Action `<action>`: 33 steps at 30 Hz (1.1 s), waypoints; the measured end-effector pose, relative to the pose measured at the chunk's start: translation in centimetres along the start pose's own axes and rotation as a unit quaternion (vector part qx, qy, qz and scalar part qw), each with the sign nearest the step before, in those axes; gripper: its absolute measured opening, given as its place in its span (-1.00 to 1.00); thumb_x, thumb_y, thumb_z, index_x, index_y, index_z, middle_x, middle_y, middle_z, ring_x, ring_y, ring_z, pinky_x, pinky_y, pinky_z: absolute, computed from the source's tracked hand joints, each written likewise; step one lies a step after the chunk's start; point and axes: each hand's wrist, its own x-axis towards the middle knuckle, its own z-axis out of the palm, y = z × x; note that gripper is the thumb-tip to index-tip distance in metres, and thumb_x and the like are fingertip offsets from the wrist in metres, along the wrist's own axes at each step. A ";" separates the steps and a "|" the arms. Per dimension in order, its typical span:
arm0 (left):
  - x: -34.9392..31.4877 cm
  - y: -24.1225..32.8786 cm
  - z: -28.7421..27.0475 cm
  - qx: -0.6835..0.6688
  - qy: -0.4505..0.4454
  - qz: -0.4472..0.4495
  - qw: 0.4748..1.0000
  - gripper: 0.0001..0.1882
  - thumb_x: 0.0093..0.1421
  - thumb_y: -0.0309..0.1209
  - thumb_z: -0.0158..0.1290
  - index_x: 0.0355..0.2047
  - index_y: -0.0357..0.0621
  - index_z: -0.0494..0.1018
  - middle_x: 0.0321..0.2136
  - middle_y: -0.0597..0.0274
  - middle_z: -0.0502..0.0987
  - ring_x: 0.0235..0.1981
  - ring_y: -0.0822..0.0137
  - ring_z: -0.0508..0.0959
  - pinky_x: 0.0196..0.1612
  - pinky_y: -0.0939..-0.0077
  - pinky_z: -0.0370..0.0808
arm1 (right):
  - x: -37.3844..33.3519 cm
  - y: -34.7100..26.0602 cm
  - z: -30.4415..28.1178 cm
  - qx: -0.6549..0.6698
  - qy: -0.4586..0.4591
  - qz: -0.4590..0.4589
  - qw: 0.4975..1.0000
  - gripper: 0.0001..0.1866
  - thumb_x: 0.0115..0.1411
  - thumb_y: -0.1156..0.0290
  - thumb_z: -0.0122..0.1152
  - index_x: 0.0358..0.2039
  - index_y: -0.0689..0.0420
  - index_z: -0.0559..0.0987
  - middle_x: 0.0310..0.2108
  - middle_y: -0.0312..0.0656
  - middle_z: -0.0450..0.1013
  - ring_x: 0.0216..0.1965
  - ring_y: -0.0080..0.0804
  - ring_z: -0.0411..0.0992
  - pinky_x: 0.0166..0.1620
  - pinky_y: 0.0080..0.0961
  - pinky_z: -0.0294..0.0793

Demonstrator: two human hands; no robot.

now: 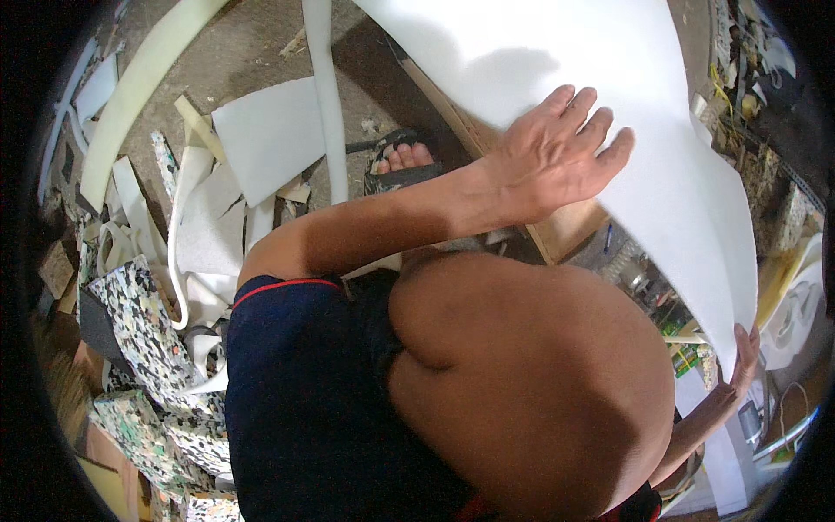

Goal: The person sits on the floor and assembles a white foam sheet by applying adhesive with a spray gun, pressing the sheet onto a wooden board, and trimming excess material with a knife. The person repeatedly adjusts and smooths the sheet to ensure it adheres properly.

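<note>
Left hand [557, 152] flat, fingers spread on white foam sheet [609, 96] over wooden table [565, 228]; right hand [742, 361] pinching sheet's lower edge. Risk: sheet slipping or creasing under uneven pressure.

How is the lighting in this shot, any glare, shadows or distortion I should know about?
Head view: the white foam sheet is bright, nearly washed out, with a soft shadow across its upper part; the left hand on it is evenly lit and sharp; the right hand at its lower edge is smaller and dimmer; fisheye bends edges, and the corners are black.
</note>
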 end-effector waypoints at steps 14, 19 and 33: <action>-1.4 1.5 0.9 -0.007 -0.091 0.071 0.993 -0.81 -0.14 -0.55 0.19 -0.45 -0.39 0.54 -0.53 0.01 0.57 -0.41 0.17 0.66 -0.29 0.41 0.65 | -2.0 -3.4 19.9 -0.350 0.111 -0.306 0.878 -0.05 0.11 0.28 0.48 0.40 0.33 0.19 0.43 0.22 0.11 0.45 0.04 0.10 0.42 -0.21 0.15; -1.6 1.6 1.6 0.009 -0.116 0.065 0.991 -0.74 -0.14 -0.56 0.18 -0.38 -0.45 0.54 -0.48 -0.02 0.58 -0.38 0.16 0.65 -0.28 0.38 0.65 | -2.5 -3.6 32.8 -0.502 -0.009 -0.419 0.756 -0.19 0.16 0.40 0.32 0.39 0.27 0.23 0.37 0.18 0.21 0.41 0.11 0.17 0.40 0.01 0.18; 8.5 -14.1 -2.6 0.138 -0.246 0.020 0.959 -0.23 0.44 0.14 -0.24 0.39 -0.23 0.19 0.40 -0.32 0.13 0.46 -0.25 0.04 0.48 -0.16 -0.09 | -1.1 -2.4 34.9 -0.447 -0.029 -0.464 0.764 -0.37 0.15 0.59 0.15 0.29 0.20 0.40 0.22 0.22 0.39 0.25 0.17 0.40 0.24 0.00 0.46</action>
